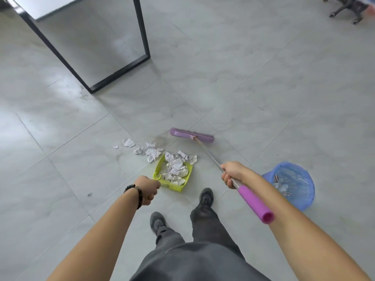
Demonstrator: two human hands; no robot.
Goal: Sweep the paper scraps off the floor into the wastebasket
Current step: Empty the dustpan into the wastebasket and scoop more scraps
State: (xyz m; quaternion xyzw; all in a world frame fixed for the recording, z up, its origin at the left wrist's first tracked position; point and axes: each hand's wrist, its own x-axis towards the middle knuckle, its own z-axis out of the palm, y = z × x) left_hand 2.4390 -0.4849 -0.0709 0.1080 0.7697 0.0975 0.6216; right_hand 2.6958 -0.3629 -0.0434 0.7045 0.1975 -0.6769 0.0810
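1. Table frame point(113, 57) in black metal stands on the grey tiled floor point(60, 138) at eleven o'clock from your feet, well apart from the sweeping.
2. Your left hand point(149, 189), with a dark beaded bracelet point(135, 194) on its wrist, is curled into a tight fist at the seven o'clock corner of the dustpan point(157, 170). The fist meets the pan's combed rear edge, and the part it grips is hidden inside the fingers.
3. Loose paper scraps point(151, 152) lie crumpled on the tiles at eleven o'clock from the pan. Some touch its open lip, and two small pieces sit farther out toward ten o'clock.
4. That yellow-green pan sits at twelve o'clock from your shoes point(206, 196). It is heaped with white crumpled paper, and a few pieces spill over its far edge.
5. Your broom point(191, 135) has its purple head down on the floor at one o'clock from the pan, apart from the scraps. Its shaft slants back toward you.
6. Your right hand point(231, 174) wraps fully round the metal shaft just above the purple grip sleeve, with the fingers closed underneath.
7. Your blue wastebasket point(308, 197) stands upright at three o'clock from the pan, just beyond your right forearm. It is lined with a clear bag and has some paper inside.
8. Your view's one o'clock corner shows a chair base point(345, 7) on castors, blurred.
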